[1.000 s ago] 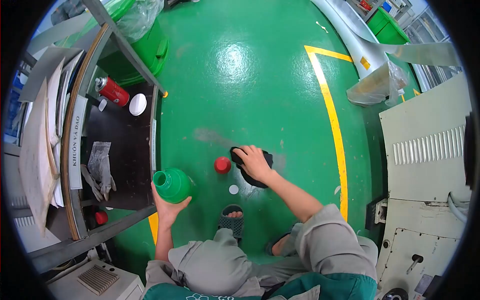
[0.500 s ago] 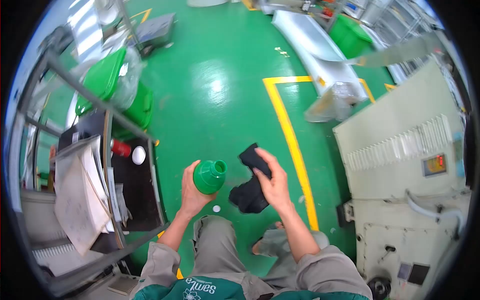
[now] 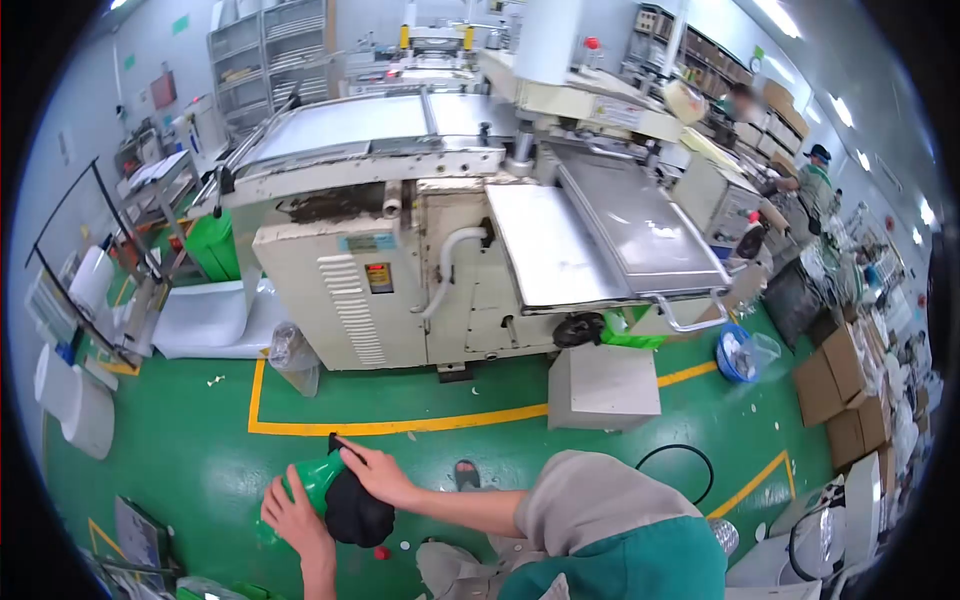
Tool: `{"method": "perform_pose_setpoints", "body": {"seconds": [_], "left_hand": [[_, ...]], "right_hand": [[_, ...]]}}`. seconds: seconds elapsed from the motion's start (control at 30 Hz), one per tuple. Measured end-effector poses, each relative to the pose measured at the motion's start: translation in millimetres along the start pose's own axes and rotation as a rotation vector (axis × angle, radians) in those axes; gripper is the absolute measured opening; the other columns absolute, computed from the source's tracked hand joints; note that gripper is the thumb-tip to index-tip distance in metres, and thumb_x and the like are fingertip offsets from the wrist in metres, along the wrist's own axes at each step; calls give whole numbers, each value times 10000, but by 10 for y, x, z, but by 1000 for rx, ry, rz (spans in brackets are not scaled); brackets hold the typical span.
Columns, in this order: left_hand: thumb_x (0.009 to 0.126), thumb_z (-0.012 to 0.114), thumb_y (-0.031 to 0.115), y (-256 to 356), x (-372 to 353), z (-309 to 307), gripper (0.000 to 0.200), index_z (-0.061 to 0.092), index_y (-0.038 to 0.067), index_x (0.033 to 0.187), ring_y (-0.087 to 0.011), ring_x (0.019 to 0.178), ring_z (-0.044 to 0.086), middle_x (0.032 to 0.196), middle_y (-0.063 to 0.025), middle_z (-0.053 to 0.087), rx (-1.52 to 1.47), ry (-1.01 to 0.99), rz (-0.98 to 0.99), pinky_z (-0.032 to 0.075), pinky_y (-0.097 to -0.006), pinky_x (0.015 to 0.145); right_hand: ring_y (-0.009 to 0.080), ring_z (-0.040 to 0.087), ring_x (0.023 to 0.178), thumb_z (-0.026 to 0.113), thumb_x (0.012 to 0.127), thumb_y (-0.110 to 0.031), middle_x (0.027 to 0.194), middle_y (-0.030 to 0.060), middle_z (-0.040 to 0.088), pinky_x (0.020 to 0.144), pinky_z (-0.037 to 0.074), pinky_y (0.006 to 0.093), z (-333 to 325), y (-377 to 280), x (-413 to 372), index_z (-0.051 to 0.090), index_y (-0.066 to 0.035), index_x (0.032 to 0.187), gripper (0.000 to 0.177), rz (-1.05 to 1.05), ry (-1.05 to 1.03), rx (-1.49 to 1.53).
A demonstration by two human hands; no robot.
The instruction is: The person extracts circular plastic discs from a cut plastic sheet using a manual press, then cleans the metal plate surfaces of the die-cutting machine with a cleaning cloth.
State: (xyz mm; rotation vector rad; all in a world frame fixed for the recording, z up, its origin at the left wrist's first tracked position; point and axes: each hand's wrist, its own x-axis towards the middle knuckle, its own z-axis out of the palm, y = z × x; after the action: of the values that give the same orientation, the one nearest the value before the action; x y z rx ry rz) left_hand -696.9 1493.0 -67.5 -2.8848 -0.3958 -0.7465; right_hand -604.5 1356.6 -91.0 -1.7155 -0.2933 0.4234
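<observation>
My left hand (image 3: 297, 517) is wrapped round a green plastic bottle (image 3: 318, 478), which lies tilted in front of me at the lower left. My right hand (image 3: 377, 476) grips a black cloth (image 3: 360, 513) against the bottle's upper end. The cloth hangs down below my fingers and hides the bottle's mouth. A small red object (image 3: 382, 553) lies on the floor just under the cloth.
A large cream machine (image 3: 375, 300) with a metal side table (image 3: 560, 240) stands ahead. A grey box (image 3: 603, 388) sits by its base near a yellow floor line (image 3: 470, 422). Cardboard boxes (image 3: 840, 380) are stacked at right, and a person (image 3: 815, 185) stands beyond.
My view has swung round to the right, towards the machine. The black cloth, earlier held apart from the bottle, is now against its upper end, and the bottle is more tilted.
</observation>
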Motion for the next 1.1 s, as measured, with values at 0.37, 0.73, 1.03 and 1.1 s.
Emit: {"method": "perform_pose_setpoints", "body": {"seconds": [0.37, 0.73, 1.03, 1.1], "left_hand": [[768, 506, 53, 1613, 249, -901, 477, 471, 88, 1243, -301, 1052, 449, 1129, -138, 476, -10, 35, 139, 345, -410, 894], [713, 559, 44, 2859, 155, -1341, 600, 397, 68, 1290, -289, 1030, 441, 1089, -128, 464, -129, -15, -176, 319, -386, 837], [745, 661, 243, 3144, 863, -1646, 686, 341, 36, 1315, -299, 1138, 451, 1203, -151, 475, -685, 219, -258, 319, -388, 967], [727, 659, 163, 3159, 1116, -1606, 665, 346, 20, 1296, -270, 1083, 482, 1167, -149, 484, -840, 249, -213, 360, -359, 939]], "right_hand": [[419, 498, 1084, 305, 936, -358, 1241, 208, 496, 961, 367, 413, -1735, -553, -640, 488, -18, 1245, 494, 1, 98, -238], [435, 475, 1092, 339, 917, -279, 1253, 262, 461, 961, 364, 442, -2858, -910, -907, 478, 18, 1236, 457, -212, -1, -222], [310, 590, 969, 474, 902, -234, 1035, 205, 621, 866, 427, 317, -3320, -1836, -603, 543, -18, 1183, 361, -566, 27, 17], [168, 578, 905, 479, 911, -257, 1010, 130, 645, 837, 426, 280, -3657, -1960, -531, 553, -27, 1180, 362, -585, 51, 36]]}}
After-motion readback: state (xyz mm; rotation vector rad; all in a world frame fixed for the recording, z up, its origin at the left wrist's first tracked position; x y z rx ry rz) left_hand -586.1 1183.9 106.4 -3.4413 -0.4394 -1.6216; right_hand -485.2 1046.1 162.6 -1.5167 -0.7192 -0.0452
